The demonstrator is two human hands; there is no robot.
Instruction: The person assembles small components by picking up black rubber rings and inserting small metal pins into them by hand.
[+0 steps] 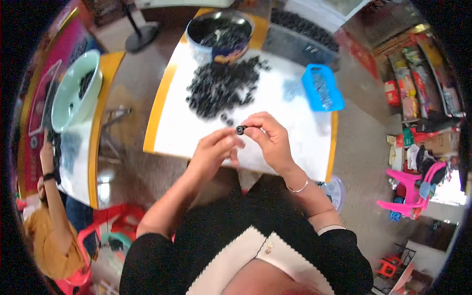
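Observation:
Between the thumb and fingers of my right hand (269, 140) is a small round black part (240, 130) with a hole in its middle. My left hand (215, 150) is right beside it, its fingertips at the part's left side. Its fingers are curled together, and anything between them is hidden. Just beyond my hands lies a loose heap of similar black parts (216, 91), with a few strays at its near edge. The white-topped table (290, 147) with yellow edges is under both hands.
A large bowl (196, 51) of black parts stands behind the heap. Right of it is a grey bin (290, 46) full of black pieces. A blue tray (339, 101) holds small pieces. On the left, a person in a yellow top (54, 241) sits by another table with a green basin (61, 108).

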